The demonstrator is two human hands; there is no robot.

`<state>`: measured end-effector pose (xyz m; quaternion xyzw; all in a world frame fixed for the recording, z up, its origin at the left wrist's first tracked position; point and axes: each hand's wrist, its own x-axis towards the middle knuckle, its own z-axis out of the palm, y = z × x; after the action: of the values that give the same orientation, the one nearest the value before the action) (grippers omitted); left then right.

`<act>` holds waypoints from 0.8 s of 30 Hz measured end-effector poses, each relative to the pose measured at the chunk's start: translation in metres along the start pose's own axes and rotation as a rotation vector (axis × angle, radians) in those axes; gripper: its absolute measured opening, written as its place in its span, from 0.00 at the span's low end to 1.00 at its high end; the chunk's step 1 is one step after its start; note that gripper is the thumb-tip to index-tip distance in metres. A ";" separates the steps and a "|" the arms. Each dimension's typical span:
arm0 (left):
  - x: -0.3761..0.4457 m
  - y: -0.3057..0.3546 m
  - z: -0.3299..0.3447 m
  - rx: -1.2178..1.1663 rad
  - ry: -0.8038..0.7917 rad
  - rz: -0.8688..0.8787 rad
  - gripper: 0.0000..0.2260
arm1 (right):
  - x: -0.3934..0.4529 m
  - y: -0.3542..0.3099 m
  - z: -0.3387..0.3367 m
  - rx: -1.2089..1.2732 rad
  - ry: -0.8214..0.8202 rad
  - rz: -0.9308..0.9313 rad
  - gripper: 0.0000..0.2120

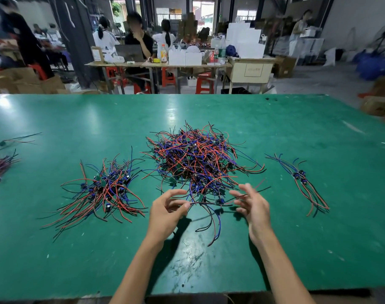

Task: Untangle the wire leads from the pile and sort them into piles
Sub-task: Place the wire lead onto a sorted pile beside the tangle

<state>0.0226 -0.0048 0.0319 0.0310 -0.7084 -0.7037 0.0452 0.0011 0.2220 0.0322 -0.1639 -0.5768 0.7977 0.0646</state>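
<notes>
1. Low in the frame's centre, the left hand (168, 207) pinches one end of a red, blue and black wire lead (211, 204); the right hand (251, 205) holds the other end with loosely curled fingers.
2. The lead hangs just above the scuffed green tabletop (209, 266), before the big tangled wire pile (197, 156).
3. A sorted wire pile (104, 191) lies at left, a smaller bundle (301, 178) at right.
4. Across the top, workshop tables (156, 65), red stools (203, 83) and seated people (139, 42).

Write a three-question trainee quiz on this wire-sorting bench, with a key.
1. True or false: the big tangled pile of red, blue and black wire leads lies between two smaller piles.
2. Which sorted pile is larger: A, the left sorted pile, or B, the right sorted pile?
3. Fill in: the left hand and right hand hold one lead above the green ____.

Key: 1 true; 2 A; 3 table.
</notes>
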 end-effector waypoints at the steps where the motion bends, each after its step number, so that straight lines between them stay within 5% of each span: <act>1: -0.001 -0.002 0.003 -0.004 0.009 -0.002 0.12 | -0.003 0.003 0.001 -0.113 -0.047 -0.013 0.05; 4: -0.005 -0.007 0.009 0.036 0.027 0.012 0.11 | -0.006 0.008 -0.002 -0.242 -0.101 -0.054 0.07; 14: -0.008 -0.020 0.001 0.242 0.126 0.156 0.10 | -0.005 0.008 -0.007 0.171 0.058 -0.078 0.04; 24: -0.010 -0.024 -0.001 0.096 0.166 0.167 0.07 | -0.005 0.006 -0.012 0.293 0.093 -0.063 0.14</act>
<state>0.0320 -0.0050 0.0079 0.0324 -0.7352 -0.6577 0.1606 0.0104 0.2298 0.0243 -0.1712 -0.4554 0.8625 0.1393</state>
